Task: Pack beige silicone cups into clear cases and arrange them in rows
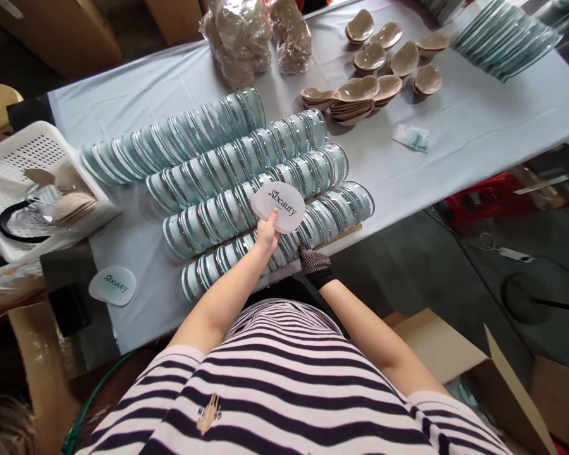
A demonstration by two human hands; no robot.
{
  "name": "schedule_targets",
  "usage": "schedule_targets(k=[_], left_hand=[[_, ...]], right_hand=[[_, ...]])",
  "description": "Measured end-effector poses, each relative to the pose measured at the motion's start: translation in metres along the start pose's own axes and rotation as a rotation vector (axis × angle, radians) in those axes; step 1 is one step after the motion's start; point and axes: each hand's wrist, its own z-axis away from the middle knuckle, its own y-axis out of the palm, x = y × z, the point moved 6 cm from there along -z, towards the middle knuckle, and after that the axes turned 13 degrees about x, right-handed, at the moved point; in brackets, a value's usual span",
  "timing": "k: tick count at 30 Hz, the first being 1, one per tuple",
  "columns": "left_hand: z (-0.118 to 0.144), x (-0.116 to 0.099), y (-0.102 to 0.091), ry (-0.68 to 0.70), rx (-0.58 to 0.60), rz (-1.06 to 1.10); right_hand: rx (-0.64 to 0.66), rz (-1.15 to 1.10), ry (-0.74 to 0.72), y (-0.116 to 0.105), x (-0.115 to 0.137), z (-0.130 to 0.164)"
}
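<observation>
My left hand (267,231) pinches a white rounded lid (279,206) printed "beauty" and holds it above the rows of clear teal-edged cases (246,189) laid overlapping on the table. My right hand (315,265), in a dark dotted glove, rests at the near edge of the front row of cases (332,215), fingers curled against them; whether it grips one is hidden. A second "beauty" lid (112,285) lies flat at the near left of the table.
Beige cup-shaped pads (374,69) lie in loose stacks at the far right, with bagged pads (239,38) behind. A white basket (23,189) with pads stands left. More cases (502,38) are stacked far right. An open cardboard box (478,373) sits at my right.
</observation>
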Motion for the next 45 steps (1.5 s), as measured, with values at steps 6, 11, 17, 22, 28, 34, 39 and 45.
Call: schedule_targets(k=[6,11,17,22,28,34,39,45], left_hand=[[0.003,0.001,0.001,0.058,-0.022,-0.061],[0.002,0.0,0.004,0.091,-0.024,-0.108],[0.018,0.0,0.001,0.096,-0.023,-0.067],[0.037,0.0,-0.009,0.01,-0.05,-0.106],[0.037,-0.011,-0.025,-0.006,-0.132,-0.032],[0.021,-0.026,-0.038,-0.007,-0.172,0.093],[0.02,-0.024,-0.041,-0.053,-0.157,0.118],[0.02,-0.024,-0.041,-0.095,-0.138,0.127]], right_hand=[[0.231,-0.505,-0.205,0.005,0.004,-0.002],[0.197,-0.517,-0.113,-0.036,0.0,-0.003],[-0.443,-0.174,-0.217,-0.12,0.023,0.007],[-0.444,0.09,-0.318,-0.091,0.071,0.016],[-0.654,-0.157,-0.147,-0.078,0.027,0.038],[-0.423,0.169,-0.319,-0.017,0.004,0.107],[-0.169,0.236,-0.152,0.006,0.037,0.075],[0.025,0.27,0.048,0.0,0.048,0.033]])
